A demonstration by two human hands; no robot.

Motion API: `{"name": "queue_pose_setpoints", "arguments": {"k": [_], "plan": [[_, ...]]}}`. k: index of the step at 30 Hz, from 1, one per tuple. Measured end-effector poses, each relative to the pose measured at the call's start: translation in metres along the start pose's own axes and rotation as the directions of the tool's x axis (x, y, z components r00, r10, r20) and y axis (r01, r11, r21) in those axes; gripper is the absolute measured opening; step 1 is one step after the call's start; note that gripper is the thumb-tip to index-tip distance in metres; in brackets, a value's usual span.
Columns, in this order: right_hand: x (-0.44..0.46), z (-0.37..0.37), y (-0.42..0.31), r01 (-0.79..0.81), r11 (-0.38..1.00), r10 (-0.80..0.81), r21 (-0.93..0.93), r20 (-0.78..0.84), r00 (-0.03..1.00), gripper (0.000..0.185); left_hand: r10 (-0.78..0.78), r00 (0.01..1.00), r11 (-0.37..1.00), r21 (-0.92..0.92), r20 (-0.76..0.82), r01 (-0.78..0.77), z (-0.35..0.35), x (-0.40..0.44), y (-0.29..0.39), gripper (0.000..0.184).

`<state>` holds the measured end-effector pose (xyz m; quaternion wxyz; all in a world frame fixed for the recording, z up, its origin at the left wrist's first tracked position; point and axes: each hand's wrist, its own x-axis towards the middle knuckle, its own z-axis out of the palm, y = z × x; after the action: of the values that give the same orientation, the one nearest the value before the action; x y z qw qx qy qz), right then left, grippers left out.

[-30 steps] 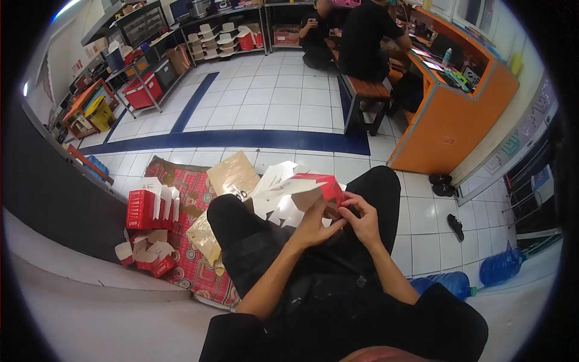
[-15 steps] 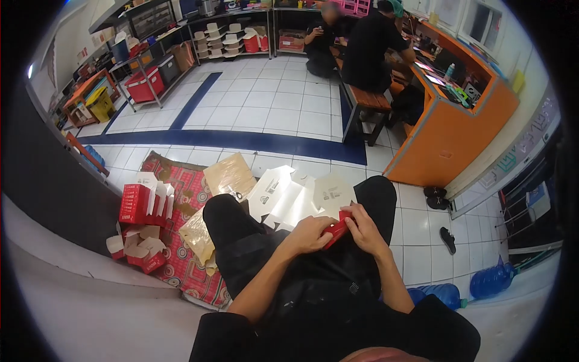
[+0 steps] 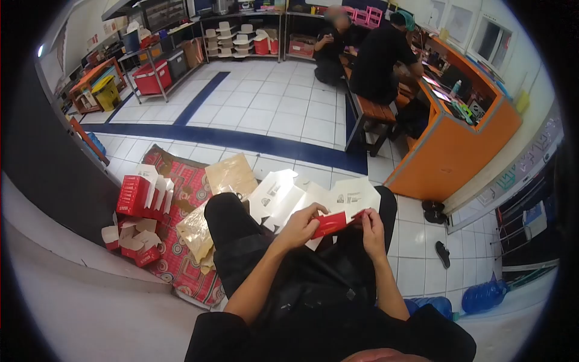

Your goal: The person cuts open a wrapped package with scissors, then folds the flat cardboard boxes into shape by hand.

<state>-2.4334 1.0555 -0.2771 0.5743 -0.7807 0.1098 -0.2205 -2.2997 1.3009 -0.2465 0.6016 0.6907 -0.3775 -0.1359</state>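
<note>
A partly folded cardboard food box (image 3: 356, 194), white inside and red outside, rests across my lap. My left hand (image 3: 300, 228) grips the near edge of it, fingers closed beside a red panel (image 3: 330, 224) that is folded up. At the right end of that panel my right hand (image 3: 370, 229) pinches a small red flap between thumb and fingers. Under and left of this box lies another white carton sheet (image 3: 272, 192), spread open over my legs. Where the two cartons overlap, their edges are hard to tell apart.
Folded red-and-white boxes (image 3: 140, 196) stand stacked to my left by a red patterned mat (image 3: 181, 241). Plastic-wrapped flat packs (image 3: 231, 174) lie on the mat. Blue water bottles (image 3: 484, 297) are at right. Two people sit near an orange counter (image 3: 455, 157).
My hands have moved apart, the right one lower on the flap. The red panel shows wider, and the white inside of the box has opened out to the right.
</note>
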Motion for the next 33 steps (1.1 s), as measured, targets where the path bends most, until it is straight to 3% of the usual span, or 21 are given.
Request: {"name": "queue_pose_setpoints", "arguments": {"k": [5, 17, 26, 30, 32, 33], "plan": [[0.000, 0.010, -0.013, 0.005, 0.997, 0.001, -0.073, 0.078, 0.997, 0.017, 0.088, 0.996, 0.995, 0.052, -0.007, -0.087, -0.002, -0.002, -0.013, 0.031], [-0.003, 0.016, -0.023, -0.016, 1.000, 0.017, -0.009, 0.136, 0.991, 0.017, -0.041, 0.999, 0.999, -0.032, 0.036, 0.042, -0.005, -0.003, -0.013, 0.030], [-0.005, 0.019, -0.016, -0.040, 0.999, 0.041, -0.009, 0.105, 0.994, 0.015, -0.097, 0.994, 0.994, -0.046, 0.053, 0.099, -0.003, -0.005, -0.016, 0.028], [-0.004, 0.016, -0.014, 0.002, 0.997, 0.005, -0.074, 0.091, 0.996, 0.013, -0.039, 0.999, 0.999, -0.011, 0.018, 0.039, -0.001, -0.004, -0.019, 0.029], [-0.006, 0.018, -0.007, -0.015, 1.000, 0.015, -0.021, -0.015, 1.000, 0.013, 0.016, 1.000, 1.000, 0.006, -0.019, -0.016, -0.002, -0.002, -0.020, 0.029], [-0.005, 0.019, -0.002, -0.012, 1.000, 0.011, -0.019, -0.023, 1.000, 0.013, -0.065, 0.997, 0.998, -0.022, -0.038, 0.064, -0.002, -0.002, -0.018, 0.028]]}}
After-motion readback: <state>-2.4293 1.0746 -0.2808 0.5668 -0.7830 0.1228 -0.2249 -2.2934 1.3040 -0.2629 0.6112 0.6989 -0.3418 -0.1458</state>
